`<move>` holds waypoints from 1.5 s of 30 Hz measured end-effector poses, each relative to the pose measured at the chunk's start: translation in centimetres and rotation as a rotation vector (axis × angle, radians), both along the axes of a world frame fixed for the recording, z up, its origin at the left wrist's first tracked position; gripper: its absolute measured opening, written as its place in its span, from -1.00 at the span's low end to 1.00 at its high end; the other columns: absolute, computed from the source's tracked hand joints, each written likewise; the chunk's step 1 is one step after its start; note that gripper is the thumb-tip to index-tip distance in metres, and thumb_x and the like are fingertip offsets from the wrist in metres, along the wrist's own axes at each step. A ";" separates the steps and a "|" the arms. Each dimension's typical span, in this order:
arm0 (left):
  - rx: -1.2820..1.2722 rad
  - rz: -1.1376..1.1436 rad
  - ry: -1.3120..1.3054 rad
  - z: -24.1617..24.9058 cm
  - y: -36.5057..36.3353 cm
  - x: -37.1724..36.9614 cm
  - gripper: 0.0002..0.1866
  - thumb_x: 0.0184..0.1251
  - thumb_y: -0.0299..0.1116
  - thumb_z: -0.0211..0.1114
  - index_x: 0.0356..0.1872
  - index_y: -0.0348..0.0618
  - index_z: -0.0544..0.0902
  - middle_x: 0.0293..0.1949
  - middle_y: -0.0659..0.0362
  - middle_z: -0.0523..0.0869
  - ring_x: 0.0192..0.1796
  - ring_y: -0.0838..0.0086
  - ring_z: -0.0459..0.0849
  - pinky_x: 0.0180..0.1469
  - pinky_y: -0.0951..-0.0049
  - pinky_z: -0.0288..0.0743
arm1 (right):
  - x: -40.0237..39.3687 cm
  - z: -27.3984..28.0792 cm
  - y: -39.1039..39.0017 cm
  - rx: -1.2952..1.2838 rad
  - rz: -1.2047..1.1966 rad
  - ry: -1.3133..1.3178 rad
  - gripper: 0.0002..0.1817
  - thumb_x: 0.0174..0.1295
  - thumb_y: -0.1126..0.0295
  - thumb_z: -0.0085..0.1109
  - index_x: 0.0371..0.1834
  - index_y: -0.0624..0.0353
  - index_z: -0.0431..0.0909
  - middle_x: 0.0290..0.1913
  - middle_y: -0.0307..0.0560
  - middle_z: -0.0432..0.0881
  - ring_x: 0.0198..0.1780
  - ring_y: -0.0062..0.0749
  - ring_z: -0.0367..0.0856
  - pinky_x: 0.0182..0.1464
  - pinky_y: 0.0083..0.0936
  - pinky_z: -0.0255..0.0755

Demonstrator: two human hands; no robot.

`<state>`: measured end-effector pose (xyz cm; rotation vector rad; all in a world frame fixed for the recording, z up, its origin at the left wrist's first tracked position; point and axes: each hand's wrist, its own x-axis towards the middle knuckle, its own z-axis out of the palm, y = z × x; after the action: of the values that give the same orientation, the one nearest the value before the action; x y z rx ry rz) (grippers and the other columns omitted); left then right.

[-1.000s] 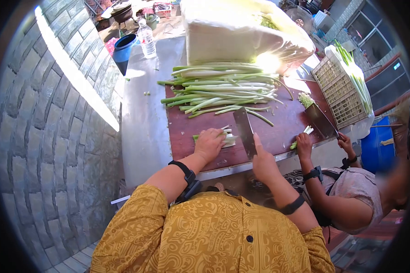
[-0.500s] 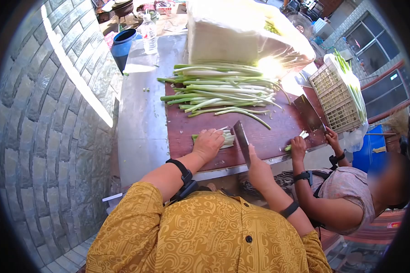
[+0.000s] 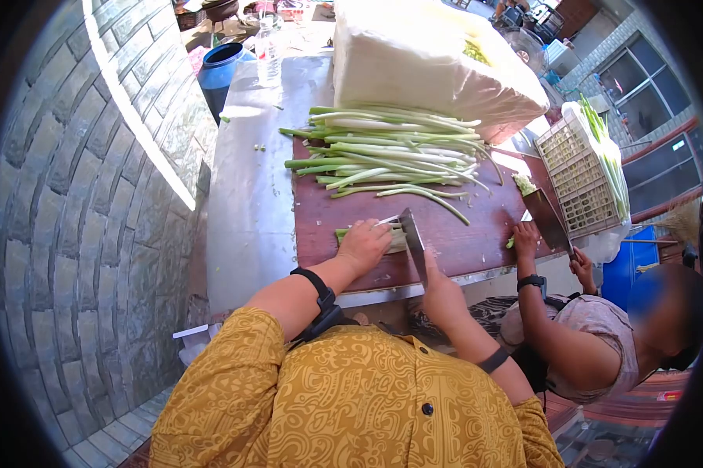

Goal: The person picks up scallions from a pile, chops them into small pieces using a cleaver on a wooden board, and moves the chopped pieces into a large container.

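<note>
Stalks (image 3: 397, 241) partly hidden (seemingly under left grip (image 3: 365, 245)).

No legible text, labels, brands, numbers or signs, at least at this small, rather blurred scale.

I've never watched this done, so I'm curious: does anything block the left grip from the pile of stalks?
Nothing visible does: between the left grip and the pile of green stalks, only the reddish board shows. The cleaver in the right grip stands to the right of that path.

A strip of sunlight (image 3: 135, 117) crosses the grey brick wall (image 3: 63, 226) opposite a window (image 3: 624, 84).
</note>
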<state>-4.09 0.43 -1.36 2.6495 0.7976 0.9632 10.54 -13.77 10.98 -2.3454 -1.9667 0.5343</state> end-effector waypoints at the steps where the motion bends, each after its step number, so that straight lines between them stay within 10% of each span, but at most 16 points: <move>1: 0.005 0.014 -0.037 0.1 -0.1 0.0 -0.76 0.08 -0.28 0.32 -0.22 -0.05 0.57 -0.05 0.17 0.63 0.06 0.22 0.57 0.02 0.16 0.44 | 0.3 0.2 0.0 0.034 -0.005 0.018 -0.20 0.06 0.62 -0.06 0.48 0.21 -0.02 -0.20 0.28 0.60 -0.28 0.16 0.61 -0.23 -0.07 0.47; 29: -0.114 0.011 -0.126 -0.7 0.4 0.4 -0.88 -0.02 -0.34 0.29 -0.47 -0.07 0.54 -0.12 0.13 0.67 -0.06 0.22 0.61 -0.09 0.19 0.46 | 0.9 -0.7 4.1 -0.141 0.144 -0.038 -0.07 0.00 0.60 -0.01 0.50 0.27 -0.23 -0.48 0.30 0.60 -0.44 0.18 0.60 -0.32 -0.02 0.45; 45: -0.050 -0.052 -0.020 1.1 0.1 -0.9 -0.81 0.07 -0.26 0.33 -0.31 -0.05 0.59 0.08 0.12 0.58 0.12 0.18 0.53 0.13 0.07 0.41 | 3.1 -7.5 4.3 0.343 -0.134 0.328 -0.14 0.12 0.59 -0.05 0.52 0.10 -0.20 -0.41 0.39 0.58 -0.37 0.32 0.57 -0.30 0.01 0.43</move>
<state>-4.95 0.49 -0.24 2.6003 0.7351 0.9431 13.62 -9.50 3.48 -2.0140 -1.5990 0.4888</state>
